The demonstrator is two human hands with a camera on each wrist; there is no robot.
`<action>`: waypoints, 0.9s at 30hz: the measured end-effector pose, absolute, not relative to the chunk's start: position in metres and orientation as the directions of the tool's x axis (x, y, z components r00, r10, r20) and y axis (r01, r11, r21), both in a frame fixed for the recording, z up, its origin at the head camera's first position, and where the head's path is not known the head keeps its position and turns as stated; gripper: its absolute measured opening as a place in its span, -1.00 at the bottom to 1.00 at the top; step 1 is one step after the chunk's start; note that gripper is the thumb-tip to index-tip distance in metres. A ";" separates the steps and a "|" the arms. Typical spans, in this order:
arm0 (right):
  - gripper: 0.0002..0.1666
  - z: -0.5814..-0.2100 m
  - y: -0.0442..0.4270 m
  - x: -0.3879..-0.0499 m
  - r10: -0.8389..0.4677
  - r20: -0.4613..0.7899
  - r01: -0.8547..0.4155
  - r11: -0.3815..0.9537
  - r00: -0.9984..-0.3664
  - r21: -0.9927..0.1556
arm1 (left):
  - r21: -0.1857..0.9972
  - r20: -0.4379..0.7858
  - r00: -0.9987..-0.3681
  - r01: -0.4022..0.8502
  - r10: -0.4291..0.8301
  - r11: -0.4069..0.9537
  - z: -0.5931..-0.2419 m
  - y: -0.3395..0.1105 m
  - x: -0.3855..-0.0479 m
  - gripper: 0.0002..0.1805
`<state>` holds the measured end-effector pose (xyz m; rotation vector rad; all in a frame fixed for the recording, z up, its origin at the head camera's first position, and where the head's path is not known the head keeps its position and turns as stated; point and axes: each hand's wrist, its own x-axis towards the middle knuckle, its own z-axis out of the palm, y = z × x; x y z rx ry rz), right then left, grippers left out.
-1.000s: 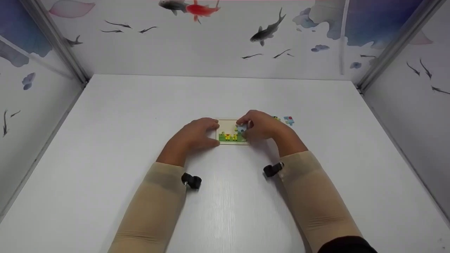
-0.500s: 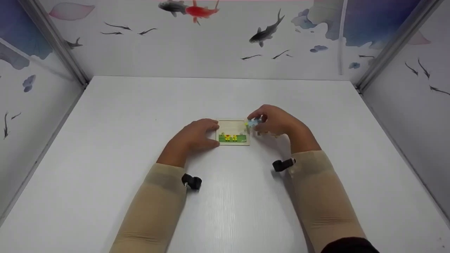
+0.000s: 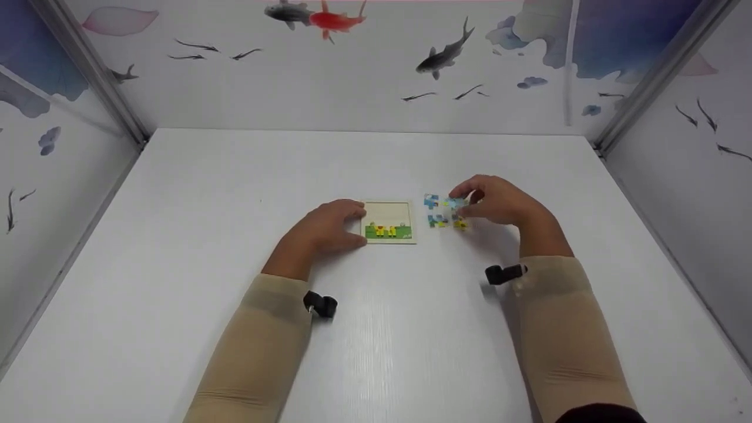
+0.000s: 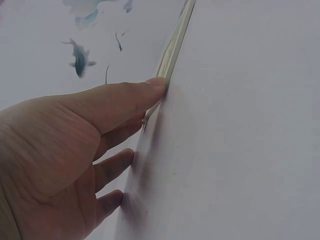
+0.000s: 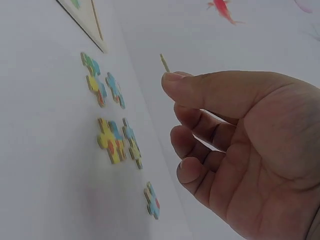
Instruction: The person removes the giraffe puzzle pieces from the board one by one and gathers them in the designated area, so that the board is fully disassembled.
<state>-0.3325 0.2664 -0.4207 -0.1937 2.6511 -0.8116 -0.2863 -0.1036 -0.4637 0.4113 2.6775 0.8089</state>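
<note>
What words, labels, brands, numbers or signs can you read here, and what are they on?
None that I can read.
Puzzle board: a tiny pale mark at its lower right, too small to tell if it's lettering.
Loose puzzle pieces: no legible text.
Held piece: seen edge-on, unreadable.

Behind the white table (image 3: 247, 164), grey metal posts (image 3: 94, 70) flank a wall (image 3: 346, 94) printed with a red fish (image 3: 336, 22).
</note>
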 end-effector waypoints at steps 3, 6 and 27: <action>-0.56 -0.422 0.282 -0.331 -0.209 -0.308 0.002 0.825 -0.928 -0.565 | 0.577 -0.214 -0.911 0.173 0.353 0.798 -0.464 -0.104 -0.286 -0.23; -0.53 -0.424 0.297 -0.329 -0.193 -0.314 0.014 0.833 -0.930 -0.552 | 0.577 -0.221 -0.911 0.166 0.348 0.800 -0.463 -0.103 -0.286 -0.22; -0.41 -0.446 0.335 -0.330 -0.186 -0.361 0.051 0.829 -0.914 -0.556 | 0.570 -0.227 -0.916 0.151 0.331 0.808 -0.460 -0.101 -0.284 -0.24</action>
